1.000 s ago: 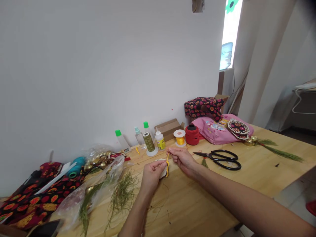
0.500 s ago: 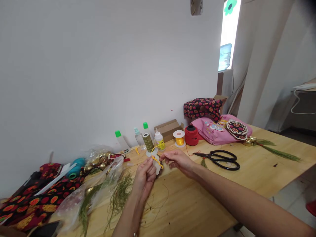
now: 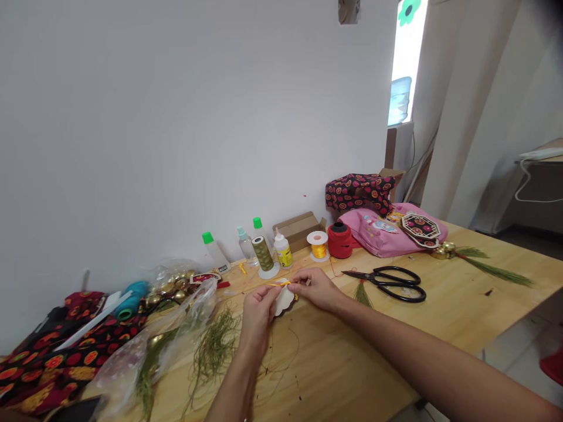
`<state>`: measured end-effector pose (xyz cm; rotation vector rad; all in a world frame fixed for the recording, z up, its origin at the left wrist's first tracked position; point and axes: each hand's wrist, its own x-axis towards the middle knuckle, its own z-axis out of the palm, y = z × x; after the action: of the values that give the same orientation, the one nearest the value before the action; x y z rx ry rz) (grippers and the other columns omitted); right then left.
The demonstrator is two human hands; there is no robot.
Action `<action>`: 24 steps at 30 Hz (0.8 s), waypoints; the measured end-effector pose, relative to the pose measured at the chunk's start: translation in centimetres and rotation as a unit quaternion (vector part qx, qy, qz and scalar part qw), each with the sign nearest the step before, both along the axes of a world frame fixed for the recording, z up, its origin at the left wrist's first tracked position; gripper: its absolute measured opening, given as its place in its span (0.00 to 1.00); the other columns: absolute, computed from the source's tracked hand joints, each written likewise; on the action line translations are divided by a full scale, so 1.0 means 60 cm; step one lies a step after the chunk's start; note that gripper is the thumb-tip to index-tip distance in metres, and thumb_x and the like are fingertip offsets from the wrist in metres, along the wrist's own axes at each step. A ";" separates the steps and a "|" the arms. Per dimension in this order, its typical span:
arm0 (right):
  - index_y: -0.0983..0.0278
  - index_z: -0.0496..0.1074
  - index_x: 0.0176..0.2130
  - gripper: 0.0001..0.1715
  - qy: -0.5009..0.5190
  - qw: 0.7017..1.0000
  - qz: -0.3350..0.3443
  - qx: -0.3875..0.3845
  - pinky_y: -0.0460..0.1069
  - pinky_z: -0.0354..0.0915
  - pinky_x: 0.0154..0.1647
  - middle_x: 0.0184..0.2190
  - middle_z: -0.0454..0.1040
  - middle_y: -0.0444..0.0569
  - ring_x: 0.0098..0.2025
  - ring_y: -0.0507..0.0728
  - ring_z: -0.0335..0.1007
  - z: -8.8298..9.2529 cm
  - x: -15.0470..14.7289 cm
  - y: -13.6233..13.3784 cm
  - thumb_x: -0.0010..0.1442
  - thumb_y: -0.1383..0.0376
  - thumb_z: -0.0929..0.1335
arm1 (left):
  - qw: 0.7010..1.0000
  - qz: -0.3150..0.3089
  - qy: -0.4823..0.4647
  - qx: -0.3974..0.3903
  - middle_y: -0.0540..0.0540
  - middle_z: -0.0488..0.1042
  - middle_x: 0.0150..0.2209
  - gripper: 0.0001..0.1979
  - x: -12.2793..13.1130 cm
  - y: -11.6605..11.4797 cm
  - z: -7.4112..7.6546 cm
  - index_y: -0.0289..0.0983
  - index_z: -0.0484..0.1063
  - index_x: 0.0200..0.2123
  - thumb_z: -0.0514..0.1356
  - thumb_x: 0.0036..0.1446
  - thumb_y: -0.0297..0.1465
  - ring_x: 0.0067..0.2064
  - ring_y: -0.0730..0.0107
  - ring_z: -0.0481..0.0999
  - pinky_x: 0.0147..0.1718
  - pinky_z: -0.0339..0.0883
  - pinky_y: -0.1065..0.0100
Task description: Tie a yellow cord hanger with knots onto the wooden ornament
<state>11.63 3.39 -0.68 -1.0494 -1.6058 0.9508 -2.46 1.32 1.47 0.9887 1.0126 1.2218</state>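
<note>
Over the middle of the wooden table (image 3: 448, 310), my left hand (image 3: 257, 313) is closed round a small pale scalloped piece (image 3: 284, 300) and pinches one end of a short yellow cord (image 3: 280, 284). My right hand (image 3: 314, 288) pinches the other end of that cord. The cord runs nearly level between the two hands, just above the pale piece. Both forearms reach in from the bottom edge.
Black scissors (image 3: 391, 281) lie to the right. Along the wall stand green-capped bottles (image 3: 213, 250), an olive thread cone (image 3: 264, 255), a glue bottle (image 3: 284, 251), a yellow spool (image 3: 319, 245), a red spool (image 3: 340, 240), a cardboard box (image 3: 299, 227). Green fibres (image 3: 213, 349), plastic bags (image 3: 176, 328), patterned cloth (image 3: 48, 357) lie left; a pink bag (image 3: 382, 231) at right.
The yellow cord hung looped between my hands before; now it is stretched nearly level. Both hands shifted slightly left, and the pale piece turned in my left hand.
</note>
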 end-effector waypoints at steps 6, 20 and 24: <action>0.68 0.73 0.24 0.10 0.010 1.000 0.011 -0.022 0.43 0.51 0.19 0.16 0.66 0.43 0.18 0.47 0.54 0.002 -0.004 -0.002 0.44 0.62 0.66 | 1.000 0.006 0.015 0.002 0.60 0.53 0.06 0.09 0.002 -0.003 0.005 0.31 0.72 0.22 0.64 0.34 0.31 0.10 0.87 0.47 0.10 0.38 0.79; 0.64 0.74 0.22 0.11 0.038 0.997 0.029 0.056 0.45 0.51 0.23 0.19 0.66 0.44 0.24 0.50 0.56 0.016 -0.003 -0.014 0.45 0.60 0.67 | 0.995 -0.026 0.094 0.035 0.49 0.72 0.16 0.10 0.010 0.005 -0.018 0.31 0.75 0.20 0.65 0.32 0.32 0.18 0.75 0.67 0.18 0.58 0.75; 0.66 0.72 0.20 0.16 0.113 0.993 0.021 -0.028 0.44 0.47 0.19 0.13 0.58 0.40 0.18 0.47 0.49 0.012 0.000 -0.005 0.46 0.56 0.66 | 0.994 -0.025 0.099 0.032 0.47 0.74 0.18 0.11 0.012 0.005 -0.022 0.31 0.75 0.23 0.65 0.34 0.32 0.19 0.73 0.68 0.19 0.60 0.73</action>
<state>11.61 3.11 0.02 -0.9122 -1.4254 1.1084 -1.75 1.62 0.14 1.1969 1.1012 1.1366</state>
